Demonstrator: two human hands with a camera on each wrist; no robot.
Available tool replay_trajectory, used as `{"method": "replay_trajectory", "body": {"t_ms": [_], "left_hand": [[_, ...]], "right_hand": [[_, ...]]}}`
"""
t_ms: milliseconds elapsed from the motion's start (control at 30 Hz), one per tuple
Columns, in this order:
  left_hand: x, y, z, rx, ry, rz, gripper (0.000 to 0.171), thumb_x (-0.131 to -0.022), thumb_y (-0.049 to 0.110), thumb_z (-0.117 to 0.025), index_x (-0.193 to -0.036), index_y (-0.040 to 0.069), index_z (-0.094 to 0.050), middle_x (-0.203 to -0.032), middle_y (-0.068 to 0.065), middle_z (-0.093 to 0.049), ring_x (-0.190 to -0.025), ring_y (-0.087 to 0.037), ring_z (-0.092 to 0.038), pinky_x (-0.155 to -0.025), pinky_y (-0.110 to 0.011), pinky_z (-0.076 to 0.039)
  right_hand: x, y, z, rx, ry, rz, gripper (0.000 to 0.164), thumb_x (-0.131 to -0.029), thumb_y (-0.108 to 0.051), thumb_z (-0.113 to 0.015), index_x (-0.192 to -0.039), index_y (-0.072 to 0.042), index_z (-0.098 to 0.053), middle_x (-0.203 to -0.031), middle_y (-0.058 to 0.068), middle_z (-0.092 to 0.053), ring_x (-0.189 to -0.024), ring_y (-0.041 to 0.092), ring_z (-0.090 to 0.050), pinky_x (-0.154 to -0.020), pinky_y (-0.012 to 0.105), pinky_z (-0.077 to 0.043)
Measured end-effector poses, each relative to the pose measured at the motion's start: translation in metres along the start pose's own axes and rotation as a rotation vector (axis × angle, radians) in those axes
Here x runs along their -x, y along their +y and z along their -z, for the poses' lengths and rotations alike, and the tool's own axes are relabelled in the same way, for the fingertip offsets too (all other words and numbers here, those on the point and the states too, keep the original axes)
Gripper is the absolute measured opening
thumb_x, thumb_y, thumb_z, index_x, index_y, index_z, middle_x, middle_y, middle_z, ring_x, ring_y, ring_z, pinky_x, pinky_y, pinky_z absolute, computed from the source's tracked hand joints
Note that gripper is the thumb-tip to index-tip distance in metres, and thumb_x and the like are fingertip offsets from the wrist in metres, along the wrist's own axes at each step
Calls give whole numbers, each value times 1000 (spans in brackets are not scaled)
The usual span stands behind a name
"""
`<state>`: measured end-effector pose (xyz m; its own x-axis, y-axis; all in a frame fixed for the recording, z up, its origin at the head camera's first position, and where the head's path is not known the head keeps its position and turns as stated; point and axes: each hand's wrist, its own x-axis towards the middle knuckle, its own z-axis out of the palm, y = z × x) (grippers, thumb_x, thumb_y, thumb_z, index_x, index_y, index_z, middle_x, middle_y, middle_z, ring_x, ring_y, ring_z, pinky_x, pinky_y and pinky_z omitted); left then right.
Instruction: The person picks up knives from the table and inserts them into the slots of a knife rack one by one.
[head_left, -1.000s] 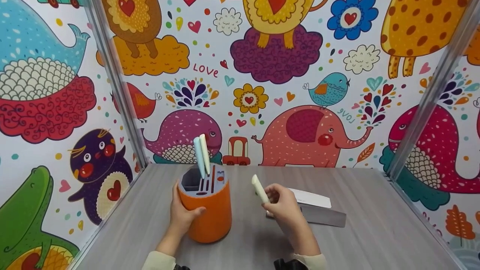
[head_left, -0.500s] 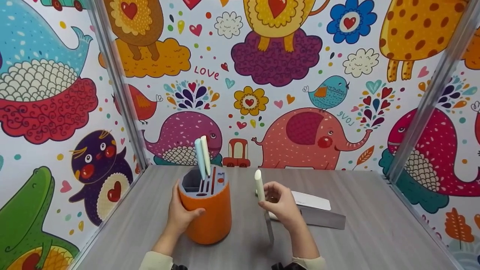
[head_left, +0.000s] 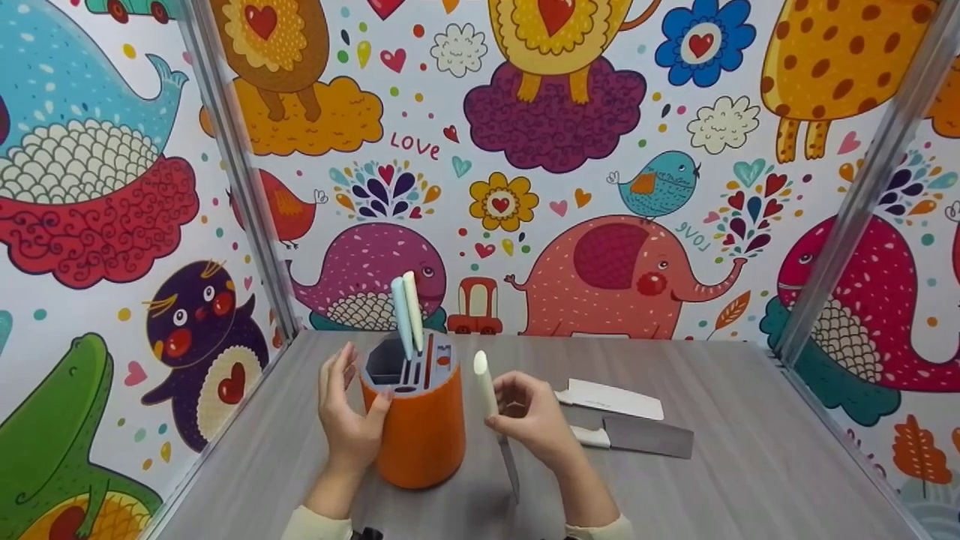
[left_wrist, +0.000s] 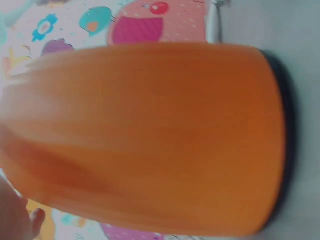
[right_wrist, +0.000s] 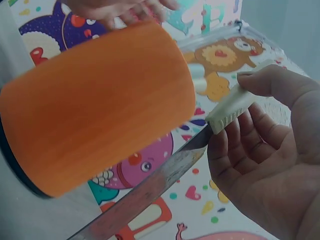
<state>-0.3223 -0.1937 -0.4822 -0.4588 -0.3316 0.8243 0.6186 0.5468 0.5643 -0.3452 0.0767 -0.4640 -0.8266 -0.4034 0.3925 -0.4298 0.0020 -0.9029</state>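
Note:
An orange knife block [head_left: 420, 442] with a grey slotted top stands on the table; a light blue knife handle [head_left: 400, 315] and a cream knife handle [head_left: 412, 307] stick up from it. My left hand [head_left: 346, 424] is at its left side, fingers straight and raised off the wall, thumb by the rim; whether the thumb touches cannot be told. Right of the block, my right hand [head_left: 534, 420] pinches the cream handle of a kitchen knife [right_wrist: 232, 107] between thumb and fingers. Its blade [right_wrist: 150, 192] points down, apart from the block in the right wrist view.
To the right on the grey table [head_left: 720, 480] lie a white-bladed cleaver [head_left: 615, 399] and, nearer, a grey-bladed cleaver [head_left: 649, 437] with a white handle. Printed panels [head_left: 495, 90] close off the back and sides.
My right hand has brought the knife left toward the block and turned its blade downward. My left hand has loosened from the block's side, fingers now lifted away. The cleavers are more exposed.

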Motion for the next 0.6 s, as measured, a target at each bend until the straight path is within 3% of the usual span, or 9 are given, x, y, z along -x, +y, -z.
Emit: {"method": "replay_trajectory", "body": {"t_ms": [133, 300, 433, 600], "left_hand": [[-2, 22, -1, -90, 10, -96, 73, -72, 10, -75, -141, 2, -51, -135, -16, -53, -124, -20, -50, -111, -14, -35], [0, 53, -4, -78, -88, -166, 69, -74, 8, -77, -139, 7, -54, -134, -12, -57, -121, -22, -55, -109, -16, -40], [7, 73, -8, -49, -229, -110, 62, -81, 13, -77, -139, 15, -55, -130, -4, -60, -115, -19, -59, -102, -23, -50], [15, 85, -16, 5, -367, 26, 49, -89, 23, -72, -136, 18, -56, -126, 2, -62, -113, -14, -61, -98, -38, -55]], "right_hand": [[1, -5, -12, 4, -5, -4, 29, -78, -4, -78, -103, -5, -64, -92, 12, -64, -81, 19, -63, -73, 30, -59], [2, -9, -27, 2, 5, 1, 29, -77, -2, -77, -102, -5, -64, -91, 10, -64, -80, 16, -62, -72, 28, -59], [2, -11, -36, 13, 21, 28, 28, -76, -2, -77, -102, -6, -65, -91, 10, -65, -81, 15, -63, -73, 29, -60], [2, -14, -44, 5, 31, 49, 27, -78, -8, -80, -102, -8, -66, -92, 10, -67, -83, 15, -65, -75, 31, -60]]}}
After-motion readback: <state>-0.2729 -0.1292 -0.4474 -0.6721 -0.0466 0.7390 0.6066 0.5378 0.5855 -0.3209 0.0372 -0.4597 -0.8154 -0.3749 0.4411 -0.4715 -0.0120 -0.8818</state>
